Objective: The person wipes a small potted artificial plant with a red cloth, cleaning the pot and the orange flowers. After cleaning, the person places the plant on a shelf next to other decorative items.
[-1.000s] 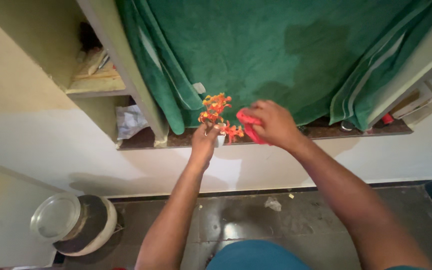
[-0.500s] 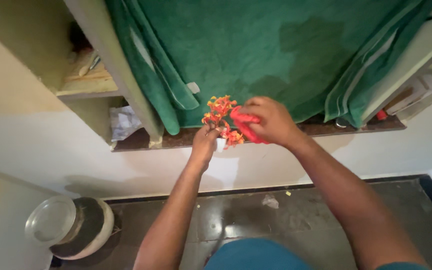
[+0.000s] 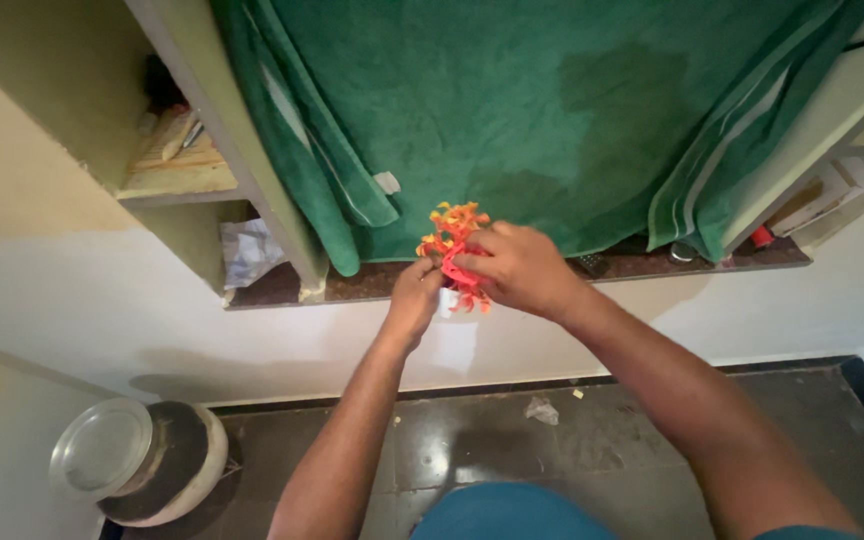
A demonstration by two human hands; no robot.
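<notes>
Left hand (image 3: 415, 298) curled shut around a small white pot (image 3: 446, 300), just in front of the stone shelf (image 3: 652, 263) edge. Right hand (image 3: 510, 268) closed on a red cloth (image 3: 462, 283), pressed against the orange flower sprig (image 3: 449, 228) rising from the pot. Probably light and easily tipped; thin, springy, fragile stems, so better gripped at the pot than by the blooms. Pot mostly hidden behind fingers, cloth nearly swallowed by the palm. Behind the shelf, green towel (image 3: 512, 110) covering whatever lies there.
</notes>
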